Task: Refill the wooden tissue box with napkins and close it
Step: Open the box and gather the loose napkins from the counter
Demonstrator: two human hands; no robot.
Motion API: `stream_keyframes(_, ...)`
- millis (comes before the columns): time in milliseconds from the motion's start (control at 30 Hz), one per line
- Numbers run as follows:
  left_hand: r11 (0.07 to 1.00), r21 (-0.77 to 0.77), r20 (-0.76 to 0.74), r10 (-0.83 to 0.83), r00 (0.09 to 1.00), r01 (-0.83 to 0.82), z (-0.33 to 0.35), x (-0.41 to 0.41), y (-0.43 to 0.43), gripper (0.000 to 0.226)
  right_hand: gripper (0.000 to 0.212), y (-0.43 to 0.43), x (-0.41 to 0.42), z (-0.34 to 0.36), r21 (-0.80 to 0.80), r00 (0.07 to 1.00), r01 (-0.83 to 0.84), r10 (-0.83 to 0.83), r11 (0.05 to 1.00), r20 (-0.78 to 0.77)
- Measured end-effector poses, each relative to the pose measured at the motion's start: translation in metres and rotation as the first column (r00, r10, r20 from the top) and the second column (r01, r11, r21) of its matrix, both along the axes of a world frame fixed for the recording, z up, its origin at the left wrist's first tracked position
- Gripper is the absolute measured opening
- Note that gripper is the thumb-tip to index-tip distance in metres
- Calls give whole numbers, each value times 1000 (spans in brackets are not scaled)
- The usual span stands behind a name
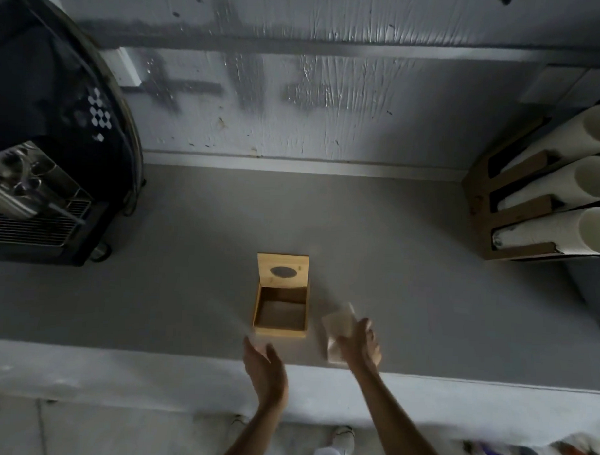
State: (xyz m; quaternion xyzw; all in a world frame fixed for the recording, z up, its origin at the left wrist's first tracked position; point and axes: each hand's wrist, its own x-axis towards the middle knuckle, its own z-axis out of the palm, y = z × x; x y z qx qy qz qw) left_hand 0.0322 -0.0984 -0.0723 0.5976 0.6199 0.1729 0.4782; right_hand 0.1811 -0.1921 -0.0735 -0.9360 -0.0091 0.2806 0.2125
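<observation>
The wooden tissue box (280,330) stands open on the grey counter (188,274), near its front edge. Its lid (282,270), with a dark oval slot, is tipped up at the far side. The inside looks empty. My right hand (362,345) holds a blurred stack of pale napkins (337,325) just right of the box, slightly above the counter. My left hand (265,365) hovers in front of the box with its fingers apart and nothing in it.
A black coffee machine (46,157) with a metal drip grille fills the left side. A cardboard holder with three stacks of white paper cups (547,202) stands at the right. A rough painted wall rises behind the counter. The floor and my shoes show below.
</observation>
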Motion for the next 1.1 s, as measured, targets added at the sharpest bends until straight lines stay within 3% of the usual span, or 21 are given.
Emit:
stream_keyframes(100,947,-186,-31,-273,962,262,-6,-9,-41,51,43,-9,-53,-1,92,978,171,-158,981,-136)
stream_keyframes(167,864,-375,79,-331,940,335,-16,-14,-54,71,31,-14,-77,-4,231,876,415,-319,880,-360)
stream_keyframes(233,854,-430,150,-253,956,293,-33,-15,-55,93,25,-21,-95,-8,391,646,702,-301,595,-701)
stream_keyframes(300,866,-412,225,-203,953,282,-17,-8,-52,72,29,-29,-100,-4,433,492,849,-151,304,-857)
stream_keyframes(367,895,-330,274,-214,938,301,8,7,-50,42,31,-35,-92,6,493,503,852,-14,176,-864)
stream_keyframes(467,904,-164,331,-327,885,395,34,37,-41,18,36,-45,-63,23,667,690,703,-14,247,-723)
stream_keyframes(567,854,48,341,-501,795,518,44,68,-26,10,43,-57,-22,33,835,899,436,-114,335,-424)
stream_keyframes(667,722,199,248,-692,679,663,44,96,-17,24,72,-63,24,30,818,978,163,-198,551,-62)
stream_keyframes(767,614,281,173,-788,590,737,35,109,-18,32,66,-66,48,20,699,976,-94,-71,709,203)
stream_keyframes(900,599,240,193,-801,567,764,0,109,-31,26,40,-72,47,1,646,972,-95,-70,757,225)
stream_keyframes(1000,636,241,206,-772,602,733,-25,99,-39,57,29,-77,38,-20,627,979,-10,-120,779,164)
stream_keyframes(1100,672,230,216,-740,637,704,-35,95,-39,48,23,-80,35,-26,649,976,8,-147,760,160)
